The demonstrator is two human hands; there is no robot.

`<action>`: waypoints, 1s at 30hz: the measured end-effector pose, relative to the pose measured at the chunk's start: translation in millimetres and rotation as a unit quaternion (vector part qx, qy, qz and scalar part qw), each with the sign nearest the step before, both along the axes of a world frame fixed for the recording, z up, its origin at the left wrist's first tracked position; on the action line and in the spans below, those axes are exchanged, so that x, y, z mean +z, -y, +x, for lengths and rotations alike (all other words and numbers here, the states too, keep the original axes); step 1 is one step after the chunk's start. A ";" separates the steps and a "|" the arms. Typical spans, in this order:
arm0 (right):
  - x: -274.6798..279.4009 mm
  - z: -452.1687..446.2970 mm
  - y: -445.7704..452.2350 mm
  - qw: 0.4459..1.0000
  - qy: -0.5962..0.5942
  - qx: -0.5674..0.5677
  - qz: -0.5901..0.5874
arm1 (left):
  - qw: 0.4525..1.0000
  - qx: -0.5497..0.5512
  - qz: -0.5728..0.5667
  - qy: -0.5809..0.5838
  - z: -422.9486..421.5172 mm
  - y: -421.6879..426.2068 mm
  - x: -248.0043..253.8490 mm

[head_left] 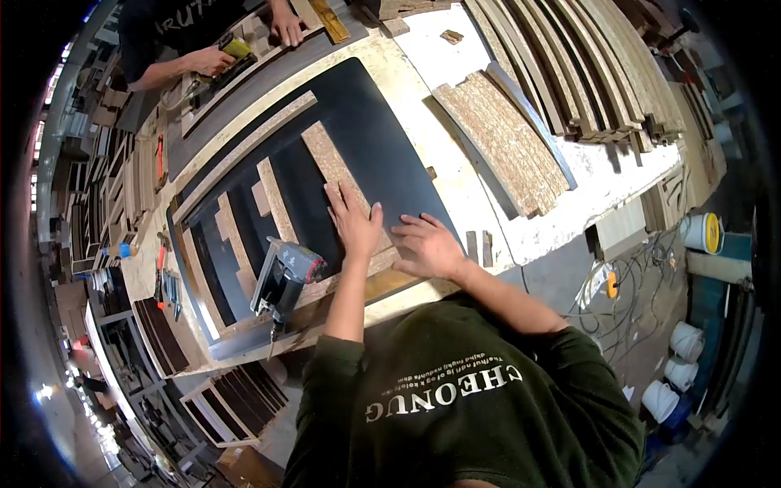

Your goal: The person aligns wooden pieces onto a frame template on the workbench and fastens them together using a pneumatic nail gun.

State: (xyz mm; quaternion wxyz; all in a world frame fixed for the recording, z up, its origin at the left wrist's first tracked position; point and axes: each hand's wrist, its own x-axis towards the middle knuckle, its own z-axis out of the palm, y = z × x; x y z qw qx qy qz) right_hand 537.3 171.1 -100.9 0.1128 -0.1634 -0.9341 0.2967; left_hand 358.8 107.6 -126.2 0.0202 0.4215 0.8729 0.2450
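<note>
My left hand (pixel 355 221) lies with fingers spread on a chipboard strip (pixel 325 154) that slants across a black panel (pixel 390 146). Close beside it, my right hand (pixel 429 247) has its fingers stretched out at the near end of that strip, by the frame rail (pixel 382 262). Whether the right fingertips press on the wood I cannot tell. Left of my left forearm, a grey tool that looks like a nail gun (pixel 291 264) rests on the frame's near edge. More chipboard strips (pixel 277 199) lie farther left on the panel.
Curved boards (pixel 504 138) and stacked strips (pixel 569 65) occupy the table's right side. Across the table, a co-worker's hand holds a yellow-green power tool (pixel 236 49). Pliers (pixel 160 260) lie at left. Cables (pixel 626 301) and white buckets (pixel 687 342) are on the floor at right.
</note>
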 end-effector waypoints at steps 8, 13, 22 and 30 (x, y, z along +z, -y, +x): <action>1.1 -2.1 -4.2 0.999 0.000 0.000 -0.046 | 0.998 -0.047 0.025 0.032 3.5 -1.6 -0.6; -0.9 -1.9 -7.8 0.998 -0.001 0.010 -0.067 | 0.998 -0.030 0.027 0.055 7.0 -4.3 -0.9; -6.4 -1.1 -6.8 0.996 -0.038 -0.014 -0.080 | 0.990 -0.030 0.075 0.117 4.4 -4.3 -2.2; -3.5 -0.9 -9.7 0.997 -0.029 0.014 -0.073 | 0.994 -0.021 0.055 0.088 5.3 -6.2 8.3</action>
